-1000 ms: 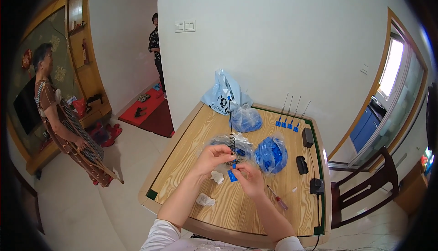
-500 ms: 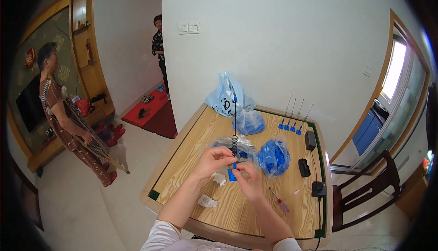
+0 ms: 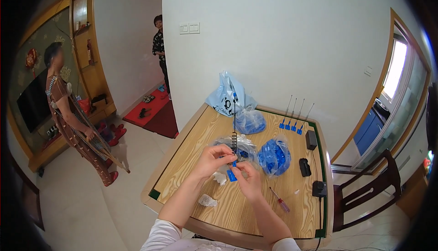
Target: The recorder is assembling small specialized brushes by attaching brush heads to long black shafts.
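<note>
Over the table's middle, my left hand (image 3: 213,162) pinches the lower end of a thin black rod with a coiled spring (image 3: 234,143), which stands upright and has a small blue piece at its top. Just below and to the right, the fingers of my right hand (image 3: 248,179) are closed on the blue plastic base (image 3: 232,175) at the rod's foot. The exact joint between rod and base is partly hidden by my fingertips. Behind my hands lies an open clear bag (image 3: 246,147) with blue and dark parts inside. A clear bag of blue parts (image 3: 274,157) sits to the right.
Several finished-looking spring rods on blue bases (image 3: 288,126) stand at the back right. A screwdriver (image 3: 280,201), black boxes (image 3: 310,139) and crumpled paper (image 3: 208,200) lie on the wooden table (image 3: 182,169). A chair (image 3: 369,191) stands right; two people are to the left.
My hands hold nearly the same pose, with the blue base tilted slightly differently. The person at far left has shifted a little to the right and turned the head.
</note>
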A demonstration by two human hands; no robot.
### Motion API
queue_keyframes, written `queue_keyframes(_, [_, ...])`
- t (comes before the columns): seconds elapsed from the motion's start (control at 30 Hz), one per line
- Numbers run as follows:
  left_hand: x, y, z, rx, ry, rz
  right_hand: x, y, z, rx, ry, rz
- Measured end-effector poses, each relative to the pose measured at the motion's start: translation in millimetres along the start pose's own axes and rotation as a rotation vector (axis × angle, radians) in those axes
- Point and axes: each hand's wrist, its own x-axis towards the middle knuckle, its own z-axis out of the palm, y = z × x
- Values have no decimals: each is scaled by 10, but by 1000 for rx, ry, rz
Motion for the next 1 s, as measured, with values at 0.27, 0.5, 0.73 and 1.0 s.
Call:
queue_keyframes(0.27, [-9, -2, -20, 5, -9, 26, -13, 142, 30, 121, 11, 56])
queue_keyframes(0.5, [-17, 9, -43, 12, -17, 1, -22, -31, 18, 1, -18, -41])
queue_keyframes(0.73, [-23, 17, -23, 26, 0, -3, -18, -21, 14, -27, -6, -43])
queue_keyframes(1.0, [-26, 7, -19, 23, -5, 7, -22, -49, 17, -15, 12, -52])
